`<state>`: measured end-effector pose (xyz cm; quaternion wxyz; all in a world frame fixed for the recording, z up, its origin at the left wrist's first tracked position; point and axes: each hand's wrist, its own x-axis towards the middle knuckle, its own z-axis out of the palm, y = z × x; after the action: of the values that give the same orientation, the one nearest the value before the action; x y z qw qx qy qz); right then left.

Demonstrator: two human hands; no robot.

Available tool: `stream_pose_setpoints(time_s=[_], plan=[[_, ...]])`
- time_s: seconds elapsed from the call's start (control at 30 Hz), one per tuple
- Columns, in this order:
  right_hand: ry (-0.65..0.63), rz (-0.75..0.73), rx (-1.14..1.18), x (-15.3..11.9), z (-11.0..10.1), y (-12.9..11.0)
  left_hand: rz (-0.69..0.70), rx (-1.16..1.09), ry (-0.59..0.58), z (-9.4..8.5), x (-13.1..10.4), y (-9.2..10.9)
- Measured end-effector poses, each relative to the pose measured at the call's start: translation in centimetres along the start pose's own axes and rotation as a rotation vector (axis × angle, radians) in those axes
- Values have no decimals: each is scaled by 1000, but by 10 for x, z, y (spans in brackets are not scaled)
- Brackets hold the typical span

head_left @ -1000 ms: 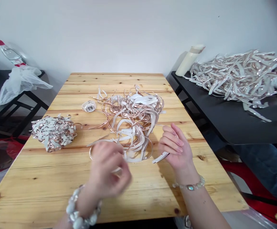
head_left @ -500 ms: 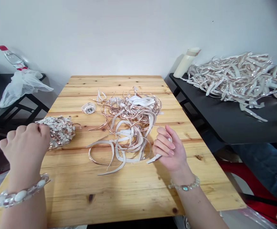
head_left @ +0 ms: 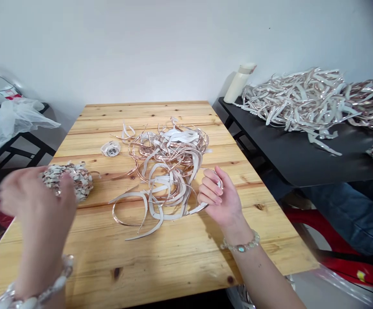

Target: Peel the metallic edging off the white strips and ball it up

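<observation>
My right hand (head_left: 220,195) is closed around a thin white and rose-gold strip (head_left: 197,209), whose end sticks out below the fingers. At the left side of the wooden table, my left hand (head_left: 38,201) is smeared by motion. Its thumb stands apart from its fingers and I make out nothing in it. Just behind it lies a round bundle of white and rose-gold strips (head_left: 82,182), partly covered by the hand. A loose heap of curled strips (head_left: 176,163) spreads over the table's middle, between both hands.
A white wristwatch (head_left: 112,148) lies on the wooden table (head_left: 160,266) left of the heap. To the right, a black table (head_left: 302,161) bears a big pile of strips (head_left: 305,101) and a cream-coloured bottle (head_left: 239,83). At the left are a plastic bag (head_left: 16,118) and a bottle (head_left: 1,86).
My left hand has gone from a fist to spread fingers, turning and moving slightly right beside the bundle. The right hand keeps its grip on the strip. The whole view has shifted a little.
</observation>
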<state>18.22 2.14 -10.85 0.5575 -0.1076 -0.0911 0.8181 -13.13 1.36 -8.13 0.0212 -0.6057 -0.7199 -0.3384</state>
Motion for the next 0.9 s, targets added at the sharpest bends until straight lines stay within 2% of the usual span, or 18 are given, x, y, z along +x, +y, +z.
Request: stream_pose_setpoints(time_s=[0.03,0.07,0.1,0.2,0.23,0.27,0.37,0.47,0.53,0.6,0.67,0.77,0.83,0.9], plan=[[3,-3,-9,0,1,0,88,72,34,7,-3,12],[8,-6,-19,-1,1,1,200,76,-24,16,-8,24],[14,-9,-31,-1,2,1,303,57,-103,25,-15,35],[23,-13,-92,-2,2,3,511,11,-496,52,-39,64],[20,-15,-114,-2,2,3,530,25,-572,59,-46,71],[17,-19,-131,-3,2,4,537,52,-597,65,-53,76],[27,-37,-135,-3,2,5,505,107,-596,74,-64,81],[75,-65,-63,-3,4,5,477,72,-581,75,-66,77],[102,-78,2,-4,7,5,458,-51,-559,72,-69,78],[109,-61,63,-5,10,8,430,-264,-558,69,-75,82],[107,-13,110,-5,12,13,363,-514,-650,67,-82,89],[109,77,90,-3,12,25,169,-760,-897,65,-89,98],[129,106,-40,-2,10,33,49,-823,-1013,63,-91,100],[152,61,-264,-1,6,39,-25,-868,-1048,60,-89,100]])
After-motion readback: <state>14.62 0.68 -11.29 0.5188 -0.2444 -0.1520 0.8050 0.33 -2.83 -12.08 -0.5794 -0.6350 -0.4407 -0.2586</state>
